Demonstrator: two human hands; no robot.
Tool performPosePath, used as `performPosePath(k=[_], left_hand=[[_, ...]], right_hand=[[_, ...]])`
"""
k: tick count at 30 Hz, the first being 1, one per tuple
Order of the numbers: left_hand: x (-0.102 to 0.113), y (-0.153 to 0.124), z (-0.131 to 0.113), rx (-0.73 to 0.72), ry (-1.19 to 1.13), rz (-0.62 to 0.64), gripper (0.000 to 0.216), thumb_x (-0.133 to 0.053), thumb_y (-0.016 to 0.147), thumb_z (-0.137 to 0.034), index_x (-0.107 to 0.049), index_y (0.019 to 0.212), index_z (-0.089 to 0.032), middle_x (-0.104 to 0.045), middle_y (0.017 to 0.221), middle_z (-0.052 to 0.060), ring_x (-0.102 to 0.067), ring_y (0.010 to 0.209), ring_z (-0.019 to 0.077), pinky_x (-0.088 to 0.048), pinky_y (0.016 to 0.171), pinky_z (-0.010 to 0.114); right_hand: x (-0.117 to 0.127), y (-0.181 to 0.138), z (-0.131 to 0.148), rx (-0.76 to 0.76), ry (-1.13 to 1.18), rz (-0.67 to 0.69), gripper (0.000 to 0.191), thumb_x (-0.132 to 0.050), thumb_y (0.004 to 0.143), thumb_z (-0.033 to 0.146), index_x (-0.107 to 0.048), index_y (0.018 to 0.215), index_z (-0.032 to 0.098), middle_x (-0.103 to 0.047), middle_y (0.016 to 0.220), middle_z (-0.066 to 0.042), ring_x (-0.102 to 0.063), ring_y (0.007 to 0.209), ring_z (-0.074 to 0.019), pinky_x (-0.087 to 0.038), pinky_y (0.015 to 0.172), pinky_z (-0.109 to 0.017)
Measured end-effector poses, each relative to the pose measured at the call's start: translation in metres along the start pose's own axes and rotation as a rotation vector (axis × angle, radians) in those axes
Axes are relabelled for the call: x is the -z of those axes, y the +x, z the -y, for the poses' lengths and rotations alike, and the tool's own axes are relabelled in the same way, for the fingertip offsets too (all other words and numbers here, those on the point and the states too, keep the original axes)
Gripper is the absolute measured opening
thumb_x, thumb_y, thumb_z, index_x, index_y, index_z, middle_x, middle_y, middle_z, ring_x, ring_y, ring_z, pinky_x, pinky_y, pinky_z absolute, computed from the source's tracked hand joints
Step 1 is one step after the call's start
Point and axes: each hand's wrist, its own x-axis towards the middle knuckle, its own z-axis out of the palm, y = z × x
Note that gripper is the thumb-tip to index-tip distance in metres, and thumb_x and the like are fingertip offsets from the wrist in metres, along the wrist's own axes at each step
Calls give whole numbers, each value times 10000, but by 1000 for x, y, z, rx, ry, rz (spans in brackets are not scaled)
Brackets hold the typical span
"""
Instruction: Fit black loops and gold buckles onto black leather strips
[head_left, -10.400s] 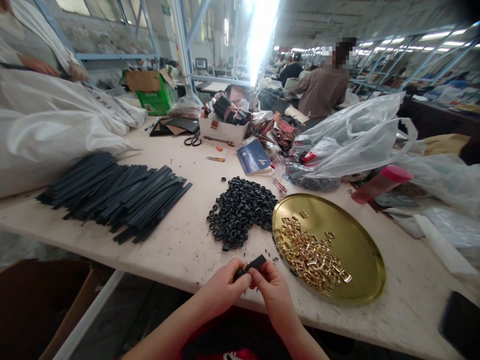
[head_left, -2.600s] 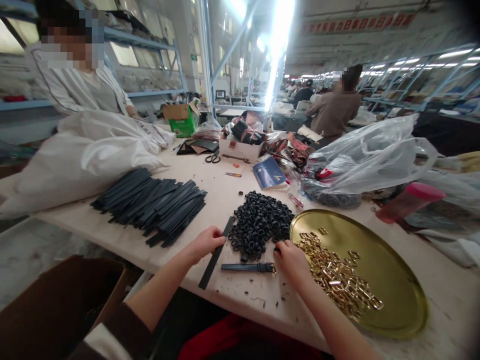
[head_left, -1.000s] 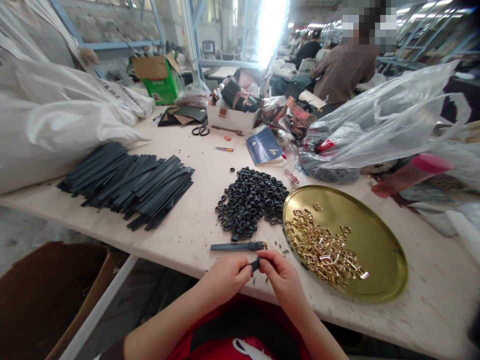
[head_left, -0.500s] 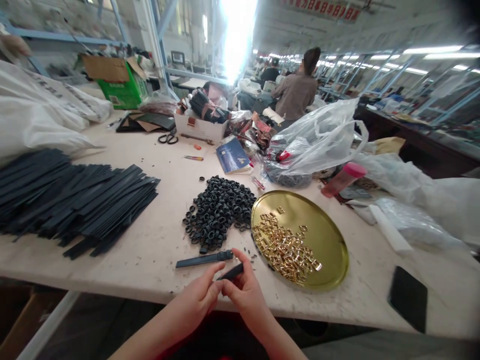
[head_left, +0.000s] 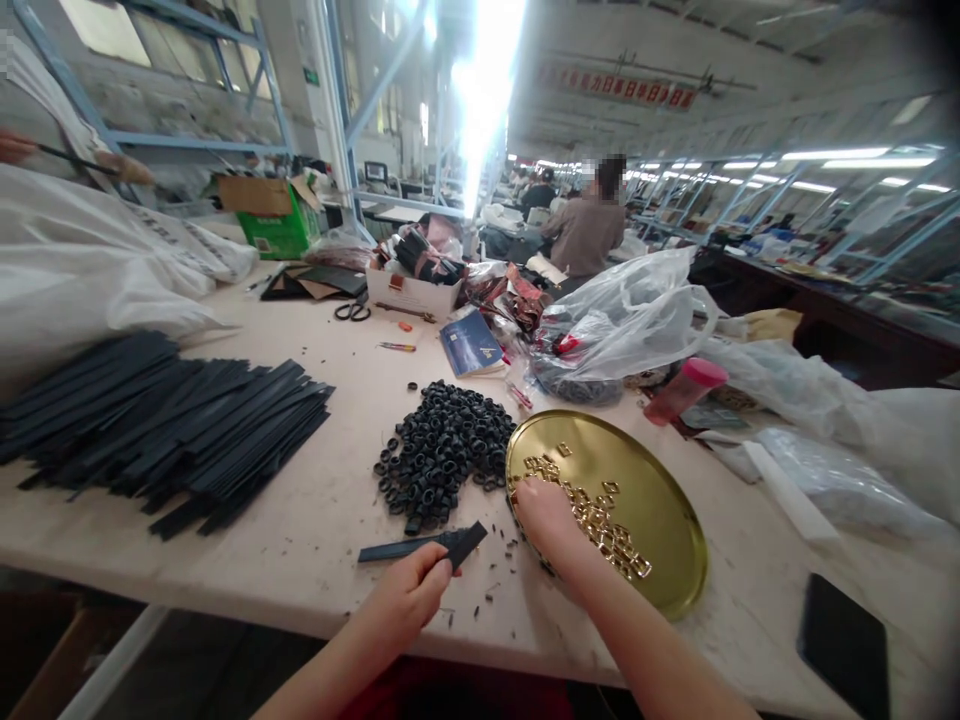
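Note:
My left hand (head_left: 411, 588) pinches a short black strap (head_left: 469, 542) between thumb and fingers, with the strap's free end pointing up and right. Just behind it a second black strap (head_left: 381, 552) lies on the table, its right end partly covered. My right hand (head_left: 546, 512) reaches over the left part of a round gold tray (head_left: 671, 505), down at a heap of small gold buckles (head_left: 622, 548). Its fingers are curled and their tips are hidden, so I cannot see what they hold. Small black strap loops (head_left: 442, 450) lie piled left of the tray.
Long black strips (head_left: 217, 430) are stacked at the left. A phone (head_left: 844, 640) lies at the front right. Scissors (head_left: 352, 308), a blue booklet (head_left: 472, 342), a pink-lidded container (head_left: 686, 390) and plastic bags (head_left: 630, 310) stand behind. Another person's hand (head_left: 124, 167) shows at far left.
My right hand has left the strap that both hands held and moved right to the buckles on the tray. My left hand keeps the strap. The view has tilted up slightly.

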Motion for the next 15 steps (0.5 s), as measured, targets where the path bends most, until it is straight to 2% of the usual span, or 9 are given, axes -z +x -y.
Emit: performPosePath(k=[4, 11, 15], left_hand=[[0, -1, 0, 46, 21, -7, 225, -330, 772, -384, -442, 737, -192, -349, 419, -90, -259, 323, 75, -209, 345, 195], [0, 3, -8, 2, 45, -17, 207, -338, 769, -351, -453, 734, -183, -401, 463, -72, -319, 357, 78, -244, 365, 190], [-1, 2, -11, -7, 60, -11, 195, -335, 771, -339, -441, 723, -183, -402, 478, -70, -330, 366, 79, -248, 372, 193]], right_hand=[[-1, -2, -2, 5, -48, -4, 243, -395, 783, 22, -621, 812, 108, -649, 813, -150, -609, 745, -219, -392, 639, -281], [0, -5, -12, 38, -38, 36, 200, -430, 803, 136, -631, 800, 144, -665, 825, -102, -612, 766, -191, -398, 666, -250], [2, 2, -9, 47, -7, 74, 217, -433, 788, 140, -649, 769, 143, -674, 831, -121, -619, 755, -200, -401, 655, -259]])
